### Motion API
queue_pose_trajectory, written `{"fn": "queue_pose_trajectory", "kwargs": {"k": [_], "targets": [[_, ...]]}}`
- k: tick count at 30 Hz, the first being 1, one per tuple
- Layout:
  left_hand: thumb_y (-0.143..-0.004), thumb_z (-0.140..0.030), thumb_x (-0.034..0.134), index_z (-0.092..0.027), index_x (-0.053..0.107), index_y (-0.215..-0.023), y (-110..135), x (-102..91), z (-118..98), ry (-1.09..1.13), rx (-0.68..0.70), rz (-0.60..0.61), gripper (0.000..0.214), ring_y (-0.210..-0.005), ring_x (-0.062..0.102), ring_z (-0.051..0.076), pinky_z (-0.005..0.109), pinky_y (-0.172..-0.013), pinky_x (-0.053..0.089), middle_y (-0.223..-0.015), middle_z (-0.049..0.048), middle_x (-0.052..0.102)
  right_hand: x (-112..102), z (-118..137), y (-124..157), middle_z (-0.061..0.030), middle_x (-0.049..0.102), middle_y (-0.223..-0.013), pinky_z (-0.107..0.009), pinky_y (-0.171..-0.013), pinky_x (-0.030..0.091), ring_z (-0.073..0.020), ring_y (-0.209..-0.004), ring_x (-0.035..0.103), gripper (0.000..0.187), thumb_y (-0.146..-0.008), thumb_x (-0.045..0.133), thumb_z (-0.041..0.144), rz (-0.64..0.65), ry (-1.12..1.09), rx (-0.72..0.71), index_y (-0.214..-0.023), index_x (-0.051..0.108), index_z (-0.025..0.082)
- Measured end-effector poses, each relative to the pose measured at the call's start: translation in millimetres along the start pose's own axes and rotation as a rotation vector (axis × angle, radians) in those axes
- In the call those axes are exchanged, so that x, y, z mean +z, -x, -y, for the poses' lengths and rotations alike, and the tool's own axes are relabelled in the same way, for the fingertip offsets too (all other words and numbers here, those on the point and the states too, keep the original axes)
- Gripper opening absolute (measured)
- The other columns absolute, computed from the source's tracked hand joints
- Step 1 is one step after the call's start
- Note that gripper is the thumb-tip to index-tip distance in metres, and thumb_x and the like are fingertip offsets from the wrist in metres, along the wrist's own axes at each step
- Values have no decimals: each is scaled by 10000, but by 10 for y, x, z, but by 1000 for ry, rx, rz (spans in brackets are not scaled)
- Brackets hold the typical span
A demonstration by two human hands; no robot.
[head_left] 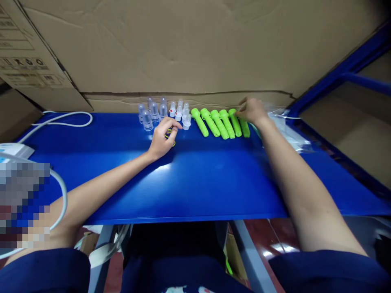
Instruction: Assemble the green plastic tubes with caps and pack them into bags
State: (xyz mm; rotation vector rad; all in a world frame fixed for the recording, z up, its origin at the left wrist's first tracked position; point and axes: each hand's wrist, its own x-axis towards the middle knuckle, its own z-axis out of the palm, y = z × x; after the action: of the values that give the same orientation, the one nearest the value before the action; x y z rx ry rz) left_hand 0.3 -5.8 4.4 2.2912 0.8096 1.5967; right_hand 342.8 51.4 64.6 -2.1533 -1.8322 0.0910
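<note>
Several bright green plastic handles (217,122) lie side by side in a row at the back of the blue table (201,179). My right hand (253,112) rests over the right end of that row, its fingers curled down onto the last green piece. My left hand (163,136) lies in front of a cluster of clear plastic caps (152,112) and small white caps (181,114). Its fingers are pinched around a yellow rubber band (170,134) lying on the table.
A cardboard wall (189,49) stands right behind the parts. A white cable (65,120) loops across the left of the table. Clear plastic bags (287,126) lie at the right, beside a blue metal frame (336,69).
</note>
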Motion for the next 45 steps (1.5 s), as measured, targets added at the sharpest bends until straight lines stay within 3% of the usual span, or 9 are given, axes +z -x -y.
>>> {"fn": "queue_pose_trajectory", "kwargs": {"k": [4, 7, 11, 15, 21, 24, 31, 36, 45], "targets": [[-936, -196, 503, -182, 652, -938, -13, -34, -8, -40, -67, 2, 149, -780, 620, 151, 301, -747, 493, -872, 47, 692, -40, 87, 27, -262, 728, -1188, -316, -927, 472, -263, -1114, 688, 356, -950, 633, 162, -30, -18, -21, -1255, 677, -15], [-843, -186, 535, -179, 622, -970, -30, -95, -24, -160, -105, 186, 154, -645, 579, 148, 326, -746, 464, -675, -17, 616, -26, 163, 27, -239, 734, -1192, -339, -952, 497, -284, -1119, 692, 378, -954, 643, 228, 26, 27, -45, -1266, 692, 21], [-786, -224, 581, -167, 629, -1055, -41, -154, -91, -447, -41, 482, 280, -813, 673, 236, 417, -898, 415, -704, 1, 657, 18, 231, 8, -134, 782, -956, -375, -960, 534, -287, -1004, 732, 373, -931, 677, 259, 146, 120, -21, -1272, 712, 111], [-820, -212, 554, -162, 665, -1093, -34, -144, -139, -615, 14, 576, 298, -929, 690, 280, 443, -922, 388, -846, 70, 727, 35, 243, 2, -80, 764, -799, -339, -933, 540, -246, -862, 752, 380, -962, 635, 249, 199, 104, -19, -1317, 686, 123], [-845, -234, 562, -154, 686, -1093, -20, -119, -138, -670, 76, 595, 289, -989, 699, 313, 465, -906, 375, -921, 108, 777, 15, 271, 42, -61, 718, -668, -354, -863, 547, -276, -850, 746, 501, -956, 651, 378, 254, 119, -11, -1380, 639, 111], [-847, -226, 561, -164, 706, -1046, -17, -114, -122, -693, 100, 593, 255, -951, 701, 306, 468, -899, 375, -844, 100, 772, -4, 324, 76, -76, 732, -711, -342, -787, 545, -279, -848, 745, 423, -962, 623, 359, 292, 153, -12, -1311, 675, 126], [-873, -168, 540, -168, 714, -1094, -25, -112, -107, -708, 132, 641, 281, -929, 710, 280, 447, -885, 387, -893, 100, 782, 50, 348, 69, -175, 772, -1110, -356, -858, 553, -313, -1058, 734, 556, -950, 650, 386, 284, 230, -11, -1407, 564, 80], [-1021, -182, 449, -181, 702, -1166, -24, -107, -128, -657, 140, 623, 291, -974, 720, 251, 423, -903, 401, -1012, 88, 786, 90, 270, 15, -200, 696, -1324, -400, -974, 546, -341, -1194, 681, 547, -919, 689, 386, 275, 220, -78, -1376, 555, 119], [-1035, -160, 423, -173, 711, -1114, -9, -76, 26, -208, -56, 279, 299, -1003, 689, 180, 318, -899, 510, -1100, 91, 730, -113, 437, 164, -212, 712, -1180, -421, -964, 519, -370, -1131, 680, 489, -959, 587, 353, -108, 10, -67, -1377, 527, 106]]}}
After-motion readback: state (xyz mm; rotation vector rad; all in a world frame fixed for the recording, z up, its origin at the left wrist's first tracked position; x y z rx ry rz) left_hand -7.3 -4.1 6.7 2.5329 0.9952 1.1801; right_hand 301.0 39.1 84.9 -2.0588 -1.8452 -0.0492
